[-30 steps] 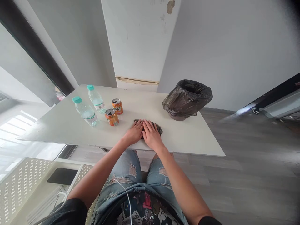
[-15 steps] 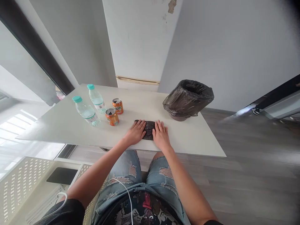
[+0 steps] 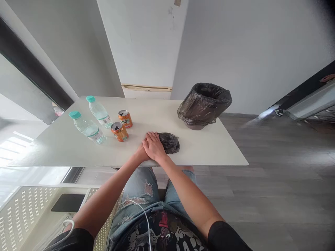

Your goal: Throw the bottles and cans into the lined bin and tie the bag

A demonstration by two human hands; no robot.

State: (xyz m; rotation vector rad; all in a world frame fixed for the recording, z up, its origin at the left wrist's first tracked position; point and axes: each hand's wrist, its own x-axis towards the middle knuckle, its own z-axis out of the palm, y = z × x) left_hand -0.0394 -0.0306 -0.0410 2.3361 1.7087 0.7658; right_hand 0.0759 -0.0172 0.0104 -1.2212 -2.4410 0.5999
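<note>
A folded black plastic bag lies on the white table near its front edge, its right end puffed up and loose. My right hand rests flat across my left hand, fingers stretched out, at the bag's left end. Underneath, my left hand lies palm down and is mostly covered; only its wrist, outer side and some fingertips show. What part of the bag lies beneath the two hands is hidden. Neither hand is wrapped round anything.
Left of my hands stand two orange cans and two clear bottles with teal caps. A bin lined with a black bag stands at the table's back right. A white cart is at lower left.
My right hand has left the bag's right side and moved left onto my left hand. The bag's freed right end has puffed up. The view has shifted slightly.
</note>
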